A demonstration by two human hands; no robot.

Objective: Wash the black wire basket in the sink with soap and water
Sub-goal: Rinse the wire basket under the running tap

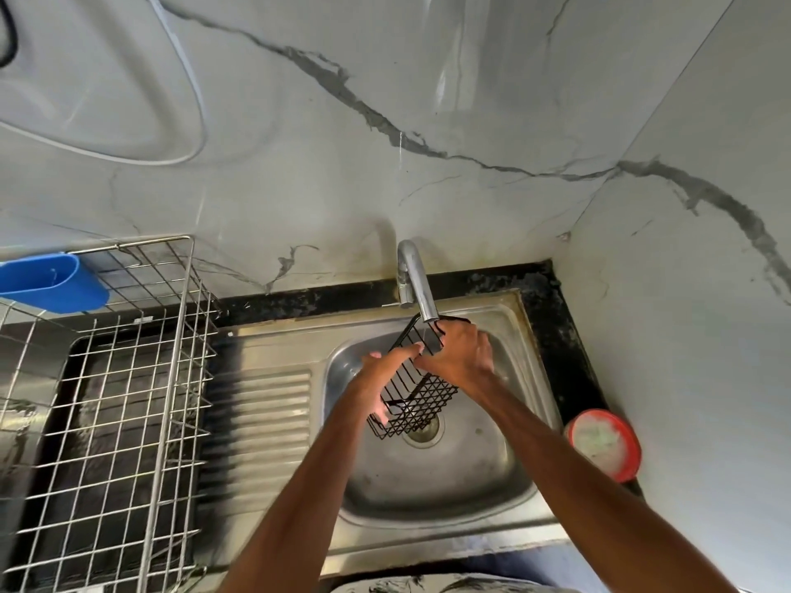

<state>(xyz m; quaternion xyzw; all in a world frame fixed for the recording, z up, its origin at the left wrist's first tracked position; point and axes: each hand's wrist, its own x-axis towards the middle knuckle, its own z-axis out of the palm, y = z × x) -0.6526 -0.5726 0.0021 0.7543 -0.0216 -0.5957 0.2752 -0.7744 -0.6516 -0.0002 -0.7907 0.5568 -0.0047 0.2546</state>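
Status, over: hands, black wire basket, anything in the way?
Left hand and right hand both gripping the black wire basket. Basket tilted under chrome tap, over steel sink. Nothing blocking.

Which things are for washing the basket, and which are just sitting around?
For the job: basket, held by left hand and right hand; tap; sink; red tub, maybe soap.
Just sitting around: dish rack; blue holder.

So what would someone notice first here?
The left hand and right hand hold a black wire basket under the chrome faucet, above the steel sink. Next, the big silver dish rack on the left, then the red tub right of the sink.
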